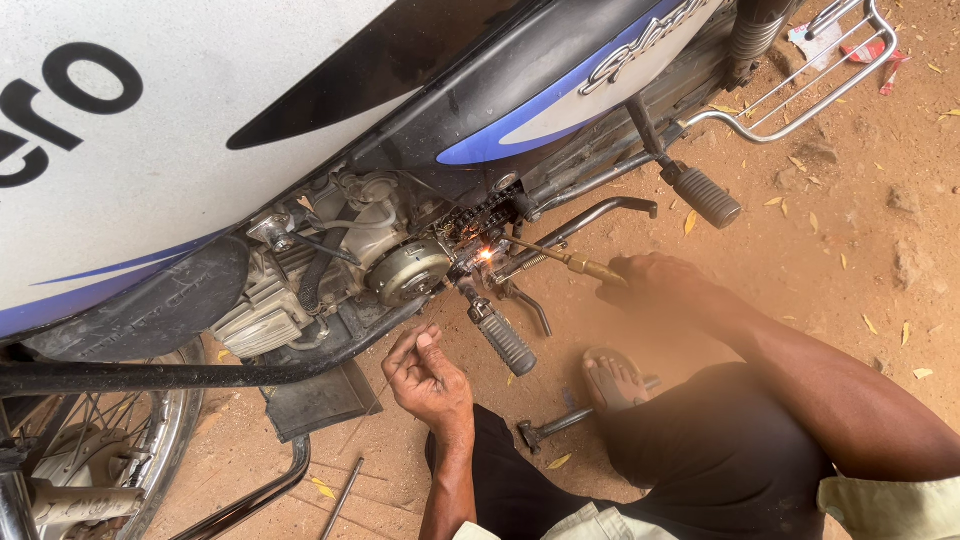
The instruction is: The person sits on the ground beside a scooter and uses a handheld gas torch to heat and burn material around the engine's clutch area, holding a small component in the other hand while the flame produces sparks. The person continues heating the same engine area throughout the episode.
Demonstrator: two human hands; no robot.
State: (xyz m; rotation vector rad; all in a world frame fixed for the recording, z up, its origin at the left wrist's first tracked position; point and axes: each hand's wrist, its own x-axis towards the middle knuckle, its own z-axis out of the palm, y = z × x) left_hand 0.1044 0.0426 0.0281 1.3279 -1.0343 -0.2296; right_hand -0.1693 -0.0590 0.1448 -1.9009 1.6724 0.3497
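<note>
My right hand (655,290) grips a brass welding torch (585,267). Its tip burns with a small orange flame (487,255) at the chain and sprocket area of a white and blue motorcycle (300,90). My left hand (430,380) hovers lower, below the round engine cover (405,270) and beside a black rubber footpeg (505,340). Its fingers are pinched on what looks like a thin wire running down to the left. My sandalled foot (612,380) rests on the dirt between my hands.
A hammer (555,427) lies by my foot, and a thin metal rod (342,497) lies on the ground. A second footpeg (705,195) and a chrome rack (800,100) jut out at upper right. The spoked wheel (110,450) and a black bar (150,377) are at left. The ground is red dirt.
</note>
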